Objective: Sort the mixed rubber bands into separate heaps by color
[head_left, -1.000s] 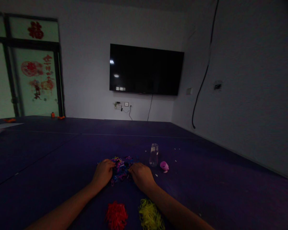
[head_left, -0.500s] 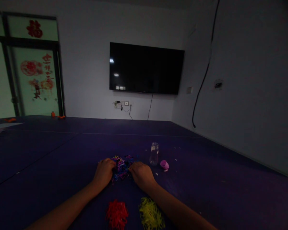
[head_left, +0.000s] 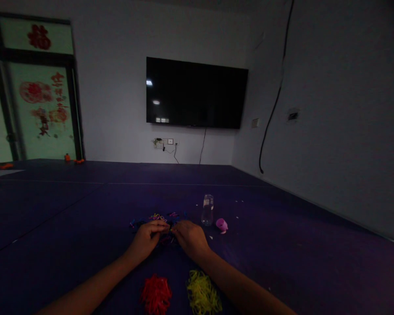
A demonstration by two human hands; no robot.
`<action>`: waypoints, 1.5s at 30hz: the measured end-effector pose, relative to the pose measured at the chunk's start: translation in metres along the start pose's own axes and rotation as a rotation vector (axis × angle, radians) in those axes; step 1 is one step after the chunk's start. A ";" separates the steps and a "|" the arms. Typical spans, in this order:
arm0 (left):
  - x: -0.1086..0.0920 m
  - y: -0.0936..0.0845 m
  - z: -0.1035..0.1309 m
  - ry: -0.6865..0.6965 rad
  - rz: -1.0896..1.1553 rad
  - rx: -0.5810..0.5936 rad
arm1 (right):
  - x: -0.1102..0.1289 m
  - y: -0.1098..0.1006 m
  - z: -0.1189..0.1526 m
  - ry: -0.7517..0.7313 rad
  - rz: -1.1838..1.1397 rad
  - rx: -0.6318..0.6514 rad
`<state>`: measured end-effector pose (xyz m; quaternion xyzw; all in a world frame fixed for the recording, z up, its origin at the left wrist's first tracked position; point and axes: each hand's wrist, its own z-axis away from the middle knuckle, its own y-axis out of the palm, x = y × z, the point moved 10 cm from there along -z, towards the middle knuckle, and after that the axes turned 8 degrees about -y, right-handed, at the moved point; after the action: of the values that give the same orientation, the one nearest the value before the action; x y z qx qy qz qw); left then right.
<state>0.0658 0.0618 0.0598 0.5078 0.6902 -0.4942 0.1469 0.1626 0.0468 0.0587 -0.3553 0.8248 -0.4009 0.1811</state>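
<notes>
Over the mixed bands [head_left: 158, 217], the left hand [head_left: 147, 235] and right hand [head_left: 191, 238], narrowed, contents unclear, seem to be picking; separating one next calls for a fine pinch.

tight between left hand [head_left: 147, 235] and right hand [head_left: 191, 238] over mixed bands [head_left: 158, 217], blocked just past right hand by clear bottle [head_left: 208, 211] and pink cup [head_left: 221, 225], free in thin strip between red pile [head_left: 156, 294] and yellow pile [head_left: 202, 293], roomy across purple table [head_left: 68, 227] left of left hand
</notes>
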 end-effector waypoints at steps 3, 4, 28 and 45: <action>-0.003 0.009 0.001 -0.013 0.059 0.079 | 0.004 -0.002 0.001 -0.052 -0.028 -0.038; -0.003 0.010 0.001 -0.020 0.069 0.091 | 0.005 -0.002 0.001 -0.069 -0.037 -0.051; 0.000 0.020 0.003 -0.041 0.104 0.187 | 0.011 -0.007 0.009 -0.182 0.020 -0.154; -0.026 0.013 0.014 0.129 -0.200 0.065 | 0.012 0.002 0.003 -0.131 -0.032 0.004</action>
<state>0.0839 0.0358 0.0649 0.4717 0.7290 -0.4947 0.0358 0.1550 0.0373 0.0548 -0.3937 0.8046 -0.3811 0.2288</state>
